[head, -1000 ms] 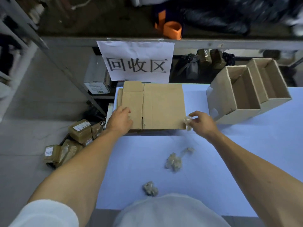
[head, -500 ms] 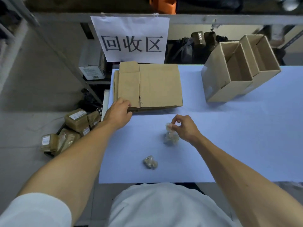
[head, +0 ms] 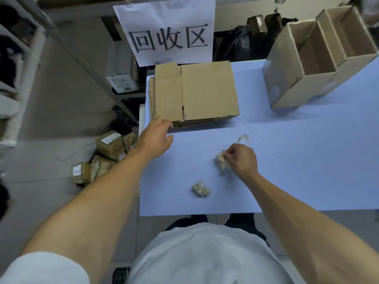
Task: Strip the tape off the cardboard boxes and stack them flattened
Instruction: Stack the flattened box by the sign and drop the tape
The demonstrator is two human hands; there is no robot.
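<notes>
Pulling back from the flattened stack (head: 194,93), left hand (head: 155,136) now hovers.

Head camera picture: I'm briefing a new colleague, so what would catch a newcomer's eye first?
Probably the white paper sign with bold black characters, hanging behind the flattened cardboard stack at the table's far edge. Then the two open boxes far right, and the right hand pinching a tape wad mid-table.

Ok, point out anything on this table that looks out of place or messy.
Crumpled tape wads litter the table: one loose wad near the front edge, another wad pinched by the right hand, plus a clear scrap beyond it. The flattened stack lies tidy.
</notes>
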